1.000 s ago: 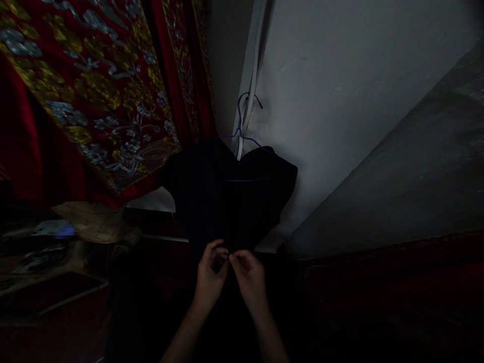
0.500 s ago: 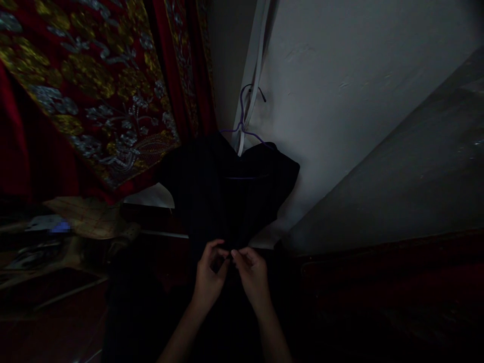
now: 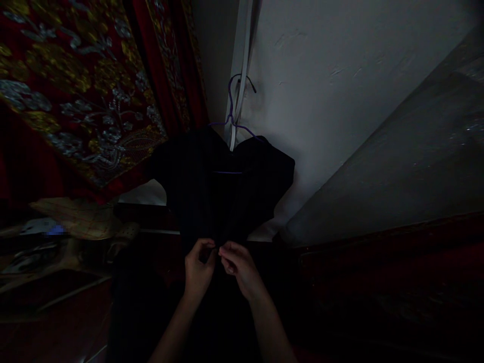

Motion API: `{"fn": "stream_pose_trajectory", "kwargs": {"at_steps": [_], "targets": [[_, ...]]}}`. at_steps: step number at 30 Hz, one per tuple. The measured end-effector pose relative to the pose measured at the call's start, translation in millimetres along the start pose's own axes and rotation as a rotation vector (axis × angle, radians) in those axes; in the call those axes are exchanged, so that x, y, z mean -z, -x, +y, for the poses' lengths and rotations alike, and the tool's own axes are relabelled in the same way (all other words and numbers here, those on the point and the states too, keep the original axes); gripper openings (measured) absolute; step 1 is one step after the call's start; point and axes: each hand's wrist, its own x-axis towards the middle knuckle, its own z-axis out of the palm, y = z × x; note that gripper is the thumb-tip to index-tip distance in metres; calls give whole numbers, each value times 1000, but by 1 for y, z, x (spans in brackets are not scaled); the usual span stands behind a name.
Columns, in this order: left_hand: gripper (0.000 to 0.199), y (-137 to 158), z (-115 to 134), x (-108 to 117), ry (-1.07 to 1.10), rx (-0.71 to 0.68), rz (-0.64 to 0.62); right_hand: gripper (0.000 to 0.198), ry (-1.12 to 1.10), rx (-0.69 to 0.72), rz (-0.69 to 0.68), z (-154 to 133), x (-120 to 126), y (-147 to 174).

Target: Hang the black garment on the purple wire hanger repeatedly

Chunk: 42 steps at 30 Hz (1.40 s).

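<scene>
A dark, short-sleeved shirt (image 3: 189,186) hangs in the middle of the head view on a purple wire hanger (image 3: 231,108). Its neckline gapes in a V, and the two front edges come together low down. There my left hand (image 3: 200,264) pinches the left edge between thumb and forefinger. Close beside it, my right hand (image 3: 239,264) pinches the other edge, fingers curled. The fingertips of both hands nearly touch. Whatever small part of the cloth lies between them is too dark to make out.
Red cloth with gold and silver sequin flowers (image 3: 102,96) hangs at the upper left. Behind the shirt stands a pale wall (image 3: 321,75) with a white strip (image 3: 244,45). A low shelf with a checked cloth (image 3: 75,217) and other items is at left.
The view has shifted, so the shirt and hanger appear slightly further left. My right hand has turned a little, its fingers more curled. Both hands stay at the front edges.
</scene>
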Motion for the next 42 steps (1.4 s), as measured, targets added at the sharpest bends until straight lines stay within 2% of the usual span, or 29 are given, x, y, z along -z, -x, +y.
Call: {"fn": "stream_pose_trajectory", "kwargs": {"at_steps": [3,8,14,20,25,30,33,37,39,42], "targets": [[10,2,3,-1,17,-10,-25,45,201,122,134,6,4,-9],[10,5,4,-6,75,-10,-34,47,324,238,179,17,12,-14],[10,5,3,-8,122,1,-33,38,401,241,138,16,16,-9],[9,4,0,-6,137,11,-37,38,416,217,128,15,9,-7],[9,3,1,-4,148,34,-22,33,253,192,187,16,-2,-8],[9,6,4,-8,138,-11,-22,30,-274,26,314,18,-12,-11],[17,7,3,-10,131,-1,-9,29,-459,-71,353,16,-15,-12],[26,3,1,-9,151,24,-2,24,-516,-159,303,6,-14,-11],[26,2,-1,-8,138,27,-9,23,-483,-128,300,-3,-13,-13],[26,1,-8,-9,85,24,-9,23,-424,-11,308,-28,-14,-23]]}}
